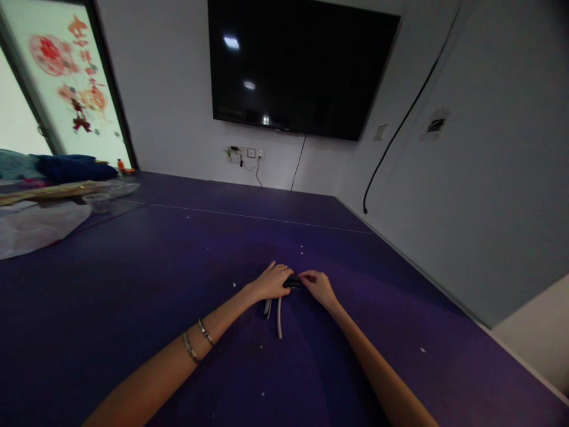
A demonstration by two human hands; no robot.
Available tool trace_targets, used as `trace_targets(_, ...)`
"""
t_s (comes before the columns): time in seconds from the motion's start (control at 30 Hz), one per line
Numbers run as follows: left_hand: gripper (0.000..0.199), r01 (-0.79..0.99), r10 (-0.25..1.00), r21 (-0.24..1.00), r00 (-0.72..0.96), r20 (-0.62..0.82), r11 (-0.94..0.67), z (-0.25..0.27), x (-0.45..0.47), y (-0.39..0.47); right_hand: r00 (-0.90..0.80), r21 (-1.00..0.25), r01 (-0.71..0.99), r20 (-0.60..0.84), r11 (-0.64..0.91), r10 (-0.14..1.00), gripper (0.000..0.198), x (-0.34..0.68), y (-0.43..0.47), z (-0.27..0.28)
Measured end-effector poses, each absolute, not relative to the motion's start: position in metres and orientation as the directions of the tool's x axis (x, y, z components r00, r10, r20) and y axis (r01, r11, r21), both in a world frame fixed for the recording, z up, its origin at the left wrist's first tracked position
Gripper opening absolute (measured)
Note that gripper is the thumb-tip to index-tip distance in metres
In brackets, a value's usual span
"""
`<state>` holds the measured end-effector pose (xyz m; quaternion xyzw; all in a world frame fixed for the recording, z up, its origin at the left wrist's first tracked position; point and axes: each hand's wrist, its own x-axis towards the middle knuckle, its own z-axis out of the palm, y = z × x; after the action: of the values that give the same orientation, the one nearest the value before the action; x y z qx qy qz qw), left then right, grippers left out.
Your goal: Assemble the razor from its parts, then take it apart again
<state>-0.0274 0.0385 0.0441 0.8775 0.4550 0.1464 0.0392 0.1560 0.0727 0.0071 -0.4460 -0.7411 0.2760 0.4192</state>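
Low over the purple surface, my left hand [272,281] is closed around a small black object [293,283] with a glossy look; its exact kind is too small to tell. Thumb and fingers grip its left side. At the object's right end my right hand [319,287] has its fingertips pinched together, and whatever they hold is too small to make out. Below my left hand a pale, narrow strip [280,320] extends toward me. Beside it lies a shorter dark and pale piece [267,308], partly hidden by the hand.
The purple surface [200,356] carries several small white scraps. Clear plastic [44,228] and dark blue cloth [77,168] lie at the left. A television [302,65] hangs on the wall ahead, with sockets [251,152] below. A black cable [400,127] dangles along the right wall.
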Motion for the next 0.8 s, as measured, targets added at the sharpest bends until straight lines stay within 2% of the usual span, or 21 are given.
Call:
trace_targets(0.1,0.043,0.782,0.807,0.21,0.548,0.219,-0.588,0.051,-0.027,0.036,-0.234,-0.789,0.424,0.38,0.446,0.895,0.022,0.157,0.073,0.006)
trace_targets(0.2,0.039,0.785,0.808,0.216,0.522,0.274,-0.581,0.066,-0.028,0.034,-0.19,-0.798,0.423,0.385,0.429,0.903,0.021,0.159,0.074,0.004)
trace_targets(0.33,0.022,0.854,0.85,0.233,0.357,0.388,-0.465,0.096,-0.036,0.029,-0.129,-0.843,0.38,0.36,0.381,0.924,0.022,0.16,0.075,0.003)
trace_targets(0.4,0.019,0.89,0.9,0.267,0.272,0.341,-0.37,0.107,-0.042,0.021,-0.107,-0.862,0.359,0.343,0.358,0.933,0.022,0.161,0.076,0.002)
trace_targets(0.47,0.019,0.915,0.949,0.291,0.215,0.232,-0.279,0.113,-0.047,0.012,-0.092,-0.871,0.35,0.335,0.346,0.938,0.021,0.16,0.077,0.001)
trace_targets(0.63,0.019,0.957,0.979,0.229,0.197,-0.051,-0.18,0.102,-0.057,-0.015,-0.1,-0.877,0.322,0.342,0.356,0.934,0.021,0.159,0.077,0.0)
trace_targets(0.7,0.023,0.964,0.979,0.211,0.184,-0.087,-0.162,0.094,-0.057,-0.022,-0.107,-0.876,0.319,0.345,0.36,0.933,0.02,0.159,0.077,0.0)
trace_targets(0.8,0.033,0.971,0.985,0.192,0.158,-0.064,-0.143,0.083,-0.054,-0.028,-0.102,-0.872,0.332,0.347,0.361,0.932,0.021,0.158,0.077,-0.001)
